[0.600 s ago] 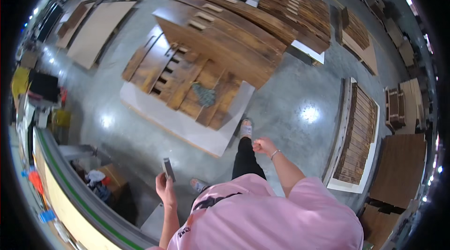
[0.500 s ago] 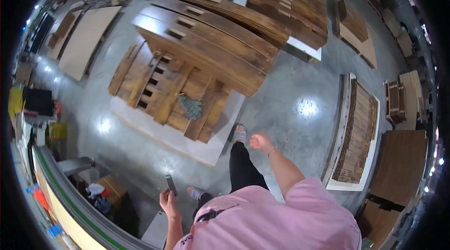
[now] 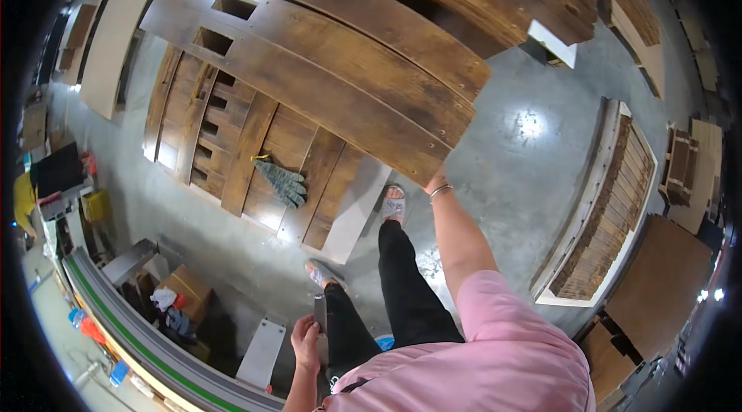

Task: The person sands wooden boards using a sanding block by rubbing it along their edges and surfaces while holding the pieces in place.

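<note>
My left hand (image 3: 304,342) is low near my left leg, its fingers closed around a slim grey bar-shaped tool (image 3: 320,311) that points up; its exact kind cannot be made out. My right hand (image 3: 437,181), with a bracelet at the wrist, is at the near right corner of a long brown wooden board (image 3: 332,95), its fingers partly hidden at the edge. That board lies on top of a stack and has a rectangular cutout near its left end. On the lower stack of wooden panels (image 3: 251,114) lies a grey-green knitted glove (image 3: 284,183).
A white board (image 3: 352,219) lies under the lower panels, close to my feet. On the right, a pallet of stacked wood strips (image 3: 599,219) sits on the floor. A machine rail with a green stripe (image 3: 127,335) runs along the lower left, beside a cardboard box (image 3: 185,292).
I have stepped closer to the stacks, which now look larger. My right hand has gone from free air to the board's corner. The left hand still holds the grey tool.
</note>
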The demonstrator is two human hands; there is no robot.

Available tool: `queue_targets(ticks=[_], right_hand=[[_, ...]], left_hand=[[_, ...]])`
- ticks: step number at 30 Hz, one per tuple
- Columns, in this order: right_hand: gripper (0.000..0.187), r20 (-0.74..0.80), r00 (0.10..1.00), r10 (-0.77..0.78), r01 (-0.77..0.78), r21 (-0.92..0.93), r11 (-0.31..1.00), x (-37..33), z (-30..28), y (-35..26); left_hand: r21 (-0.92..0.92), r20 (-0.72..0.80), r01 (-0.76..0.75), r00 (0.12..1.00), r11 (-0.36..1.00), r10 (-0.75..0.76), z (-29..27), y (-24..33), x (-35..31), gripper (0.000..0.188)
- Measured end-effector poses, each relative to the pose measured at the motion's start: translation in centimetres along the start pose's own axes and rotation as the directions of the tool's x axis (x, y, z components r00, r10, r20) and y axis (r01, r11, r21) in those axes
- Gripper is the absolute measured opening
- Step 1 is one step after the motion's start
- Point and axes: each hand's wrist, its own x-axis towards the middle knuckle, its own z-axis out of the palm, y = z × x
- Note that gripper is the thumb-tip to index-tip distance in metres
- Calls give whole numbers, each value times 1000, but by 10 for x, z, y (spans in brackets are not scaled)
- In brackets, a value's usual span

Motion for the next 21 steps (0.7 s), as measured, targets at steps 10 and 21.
queue_targets(ticks=[10, 21], right_hand=[[30, -69, 998, 11, -19, -130, 991, 0, 36, 6], [30, -130, 986, 104, -150, -426, 892, -100, 42, 75]], left_hand=[[-268, 135, -320, 922, 909, 364, -13, 79, 208, 73], [-258, 172, -256, 937, 932, 305, 12, 150, 331, 83]])
